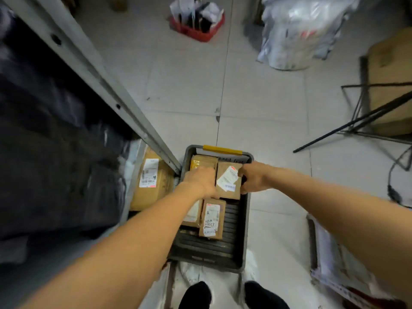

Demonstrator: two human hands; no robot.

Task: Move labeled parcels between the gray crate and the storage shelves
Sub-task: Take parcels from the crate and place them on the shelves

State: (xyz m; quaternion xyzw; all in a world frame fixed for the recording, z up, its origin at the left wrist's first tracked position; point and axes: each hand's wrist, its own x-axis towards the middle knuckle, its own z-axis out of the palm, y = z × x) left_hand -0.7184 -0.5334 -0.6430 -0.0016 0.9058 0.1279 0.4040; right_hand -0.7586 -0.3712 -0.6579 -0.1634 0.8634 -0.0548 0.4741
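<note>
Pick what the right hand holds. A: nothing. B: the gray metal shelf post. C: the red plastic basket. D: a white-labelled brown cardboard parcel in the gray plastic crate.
D: the right hand grips the right edge of the white-labelled brown cardboard parcel, which lies in the gray plastic crate.

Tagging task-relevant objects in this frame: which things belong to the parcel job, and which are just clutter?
Job: crate; parcels in it; shelf; shelf box; right hand, grip on top parcel; left hand at its other edge.
Lying about: red basket; plastic sack; black stand; brown box.
</note>
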